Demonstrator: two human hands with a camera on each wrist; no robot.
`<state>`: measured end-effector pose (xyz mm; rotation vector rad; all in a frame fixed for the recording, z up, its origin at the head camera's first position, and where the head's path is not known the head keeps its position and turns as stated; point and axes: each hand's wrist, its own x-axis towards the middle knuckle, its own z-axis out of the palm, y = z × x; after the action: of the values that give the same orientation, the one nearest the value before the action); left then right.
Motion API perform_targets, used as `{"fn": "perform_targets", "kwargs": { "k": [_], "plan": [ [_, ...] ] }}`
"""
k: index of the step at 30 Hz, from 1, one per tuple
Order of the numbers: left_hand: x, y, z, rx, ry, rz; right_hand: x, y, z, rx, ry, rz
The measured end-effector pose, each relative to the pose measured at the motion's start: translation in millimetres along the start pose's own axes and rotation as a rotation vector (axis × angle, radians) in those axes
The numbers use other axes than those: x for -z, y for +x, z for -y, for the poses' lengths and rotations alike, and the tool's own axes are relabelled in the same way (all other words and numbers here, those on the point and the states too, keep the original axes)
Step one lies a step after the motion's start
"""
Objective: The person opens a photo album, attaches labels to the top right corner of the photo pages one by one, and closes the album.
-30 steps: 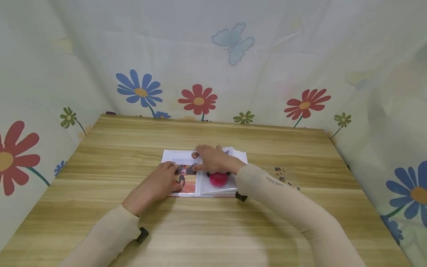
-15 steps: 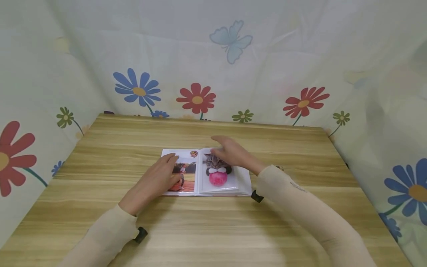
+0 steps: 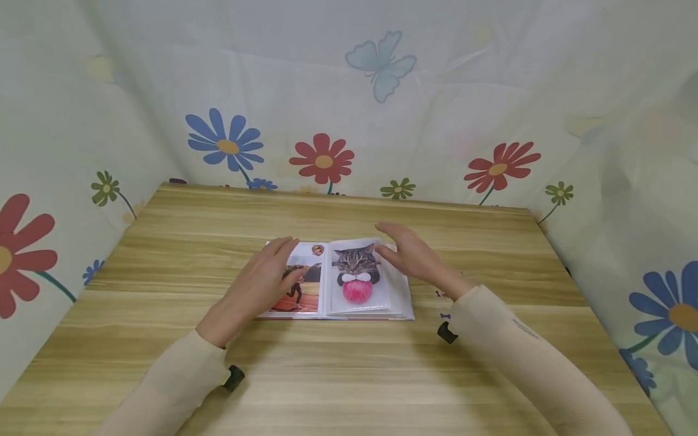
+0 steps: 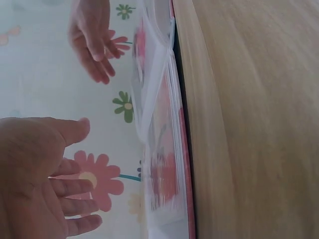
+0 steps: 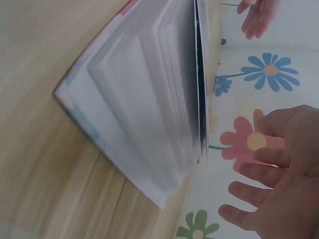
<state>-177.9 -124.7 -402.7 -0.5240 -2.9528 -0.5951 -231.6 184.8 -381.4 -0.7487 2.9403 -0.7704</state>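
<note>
A photo album (image 3: 402, 301) lies open on the table. Its left page bears a photo of a runner (image 3: 296, 295) and a small round sticker (image 3: 317, 249). On the right page is a picture of a tabby cat (image 3: 355, 261) above a pink ball. My left hand (image 3: 260, 280) hovers over the left page, covering part of the runner photo; in the left wrist view a gap separates its loosely bent fingers from the album. My right hand (image 3: 410, 253) is at the right page's upper outer corner, fingers spread and holding nothing. Stacked sleeves (image 5: 172, 94) stand slightly fanned in the right wrist view.
Small coloured sticker-like shapes (image 3: 445, 315) lie to the album's right, partly behind my right forearm. The wood-grain table (image 3: 338, 375) reaches back to a flower-patterned curtain (image 3: 463, 121), which also encloses both sides.
My right hand has moved right from the album's middle, uncovering the cat picture. My left hand has shifted slightly upward over the left page.
</note>
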Motion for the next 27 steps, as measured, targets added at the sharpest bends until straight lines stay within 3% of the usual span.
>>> {"fn": "perform_targets", "kwargs": {
  "k": [13,22,27],
  "plan": [
    [-5.6,5.9,-14.1,-0.015,-0.047,0.041,17,-44,-30,-0.087,0.052,-0.015],
    [-12.4,10.7,-24.1,-0.102,-0.016,0.024,20,-75,-49,-0.094,-0.017,-0.020],
    [-16.5,13.8,-34.4,-0.107,-0.024,0.046,21,-92,-58,-0.119,-0.041,-0.031]
  ]
}}
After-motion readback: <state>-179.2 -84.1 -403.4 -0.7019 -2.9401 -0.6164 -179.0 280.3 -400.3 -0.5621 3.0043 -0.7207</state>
